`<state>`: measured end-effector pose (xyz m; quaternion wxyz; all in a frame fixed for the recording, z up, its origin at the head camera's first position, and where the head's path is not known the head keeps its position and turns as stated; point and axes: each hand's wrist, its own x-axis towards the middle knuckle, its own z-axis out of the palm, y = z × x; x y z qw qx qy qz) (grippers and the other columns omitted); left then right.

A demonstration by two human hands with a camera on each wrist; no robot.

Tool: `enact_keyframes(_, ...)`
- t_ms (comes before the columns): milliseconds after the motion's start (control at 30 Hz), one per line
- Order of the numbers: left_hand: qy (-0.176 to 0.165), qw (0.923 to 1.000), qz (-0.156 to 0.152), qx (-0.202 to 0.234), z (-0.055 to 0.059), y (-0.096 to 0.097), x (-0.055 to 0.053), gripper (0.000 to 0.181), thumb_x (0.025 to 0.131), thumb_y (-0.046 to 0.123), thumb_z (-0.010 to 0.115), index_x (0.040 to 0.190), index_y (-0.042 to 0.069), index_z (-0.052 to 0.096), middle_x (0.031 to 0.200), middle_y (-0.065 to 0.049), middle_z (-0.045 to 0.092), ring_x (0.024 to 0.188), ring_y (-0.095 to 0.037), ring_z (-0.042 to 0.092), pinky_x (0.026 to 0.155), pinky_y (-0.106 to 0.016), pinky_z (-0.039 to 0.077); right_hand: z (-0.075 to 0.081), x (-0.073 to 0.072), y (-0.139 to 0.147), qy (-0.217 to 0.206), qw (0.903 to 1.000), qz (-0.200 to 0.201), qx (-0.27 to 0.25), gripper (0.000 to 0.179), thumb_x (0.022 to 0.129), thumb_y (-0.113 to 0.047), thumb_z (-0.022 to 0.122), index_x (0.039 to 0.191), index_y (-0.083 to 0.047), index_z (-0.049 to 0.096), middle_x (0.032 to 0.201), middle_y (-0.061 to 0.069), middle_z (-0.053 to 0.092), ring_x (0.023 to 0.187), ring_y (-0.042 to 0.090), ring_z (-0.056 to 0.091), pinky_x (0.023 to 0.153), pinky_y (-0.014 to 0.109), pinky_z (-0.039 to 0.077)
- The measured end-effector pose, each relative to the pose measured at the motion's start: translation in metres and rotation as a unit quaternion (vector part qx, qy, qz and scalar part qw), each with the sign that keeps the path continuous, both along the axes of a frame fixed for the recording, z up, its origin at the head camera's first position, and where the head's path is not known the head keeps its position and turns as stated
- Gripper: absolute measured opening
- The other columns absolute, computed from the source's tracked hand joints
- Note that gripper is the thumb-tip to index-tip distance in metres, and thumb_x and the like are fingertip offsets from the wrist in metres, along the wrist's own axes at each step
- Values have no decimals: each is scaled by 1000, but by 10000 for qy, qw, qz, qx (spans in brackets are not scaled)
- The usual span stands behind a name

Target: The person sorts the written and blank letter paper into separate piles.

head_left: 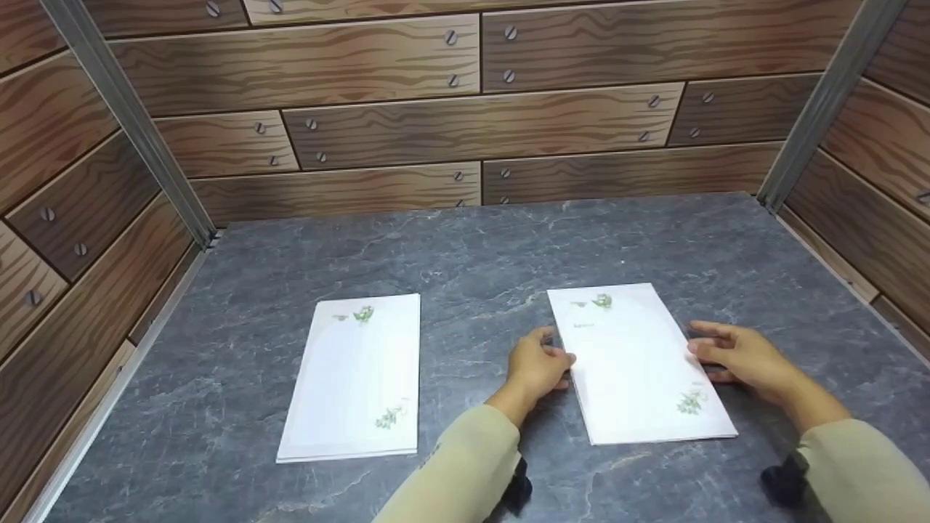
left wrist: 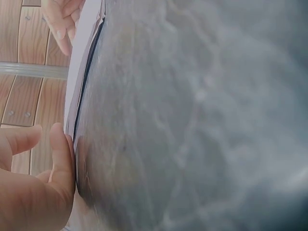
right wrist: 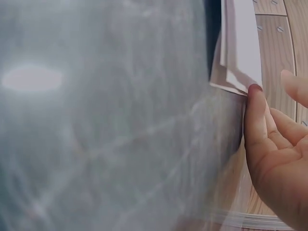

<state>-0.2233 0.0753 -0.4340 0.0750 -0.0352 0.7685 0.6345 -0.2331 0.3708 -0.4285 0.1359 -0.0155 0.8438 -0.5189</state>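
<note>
A stack of white paper sheets [head_left: 628,363] with green floral prints at two corners and a small line of print lies on the right part of the table. My left hand [head_left: 536,365] is at its left edge, a fingertip touching the side. At the opposite edge, my right hand [head_left: 745,359] touches the sheets with its fingertips. In the right wrist view, layered sheets [right wrist: 243,45] meet a fingertip at a corner, while another digit stands apart. The left wrist view has fairly straight fingers [left wrist: 61,156] against the stack's side.
A second white stack [head_left: 356,378] with similar green prints lies to the left on the dark marbled table [head_left: 465,254]. Wood-patterned walls [head_left: 407,65] enclose the back and both sides, with grey metal posts [head_left: 131,123] at the rear corners.
</note>
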Motion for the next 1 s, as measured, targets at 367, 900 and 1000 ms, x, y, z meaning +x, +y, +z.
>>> enact_keyframes(367,56,9999,110,-9,0,1,0,50,83,0,71,130,-2,53,74,-3,60,61,-18,63,51,-26,55,3,0,6,22,9998,-41,-172,74,95,-22,62,146,11,19,132,26,50,94,1,61,77,29,55)
enact_keyframes(900,177,9994,-214,-189,21,-22,-10,57,83,13,75,134,4,51,81,0,62,65,-21,66,55,-30,57,21,-4,3,267,9921,-23,-1224,72,98,-24,56,148,8,14,108,-16,62,97,7,61,76,30,55)
enact_keyframes(1000,252,9992,-271,-160,26,-33,-14,59,83,14,75,135,3,50,84,-2,62,74,-22,66,57,-29,57,25,-6,-4,315,9914,-35,-1269,72,98,-25,56,149,5,14,110,-14,61,100,9,61,78,30,55)
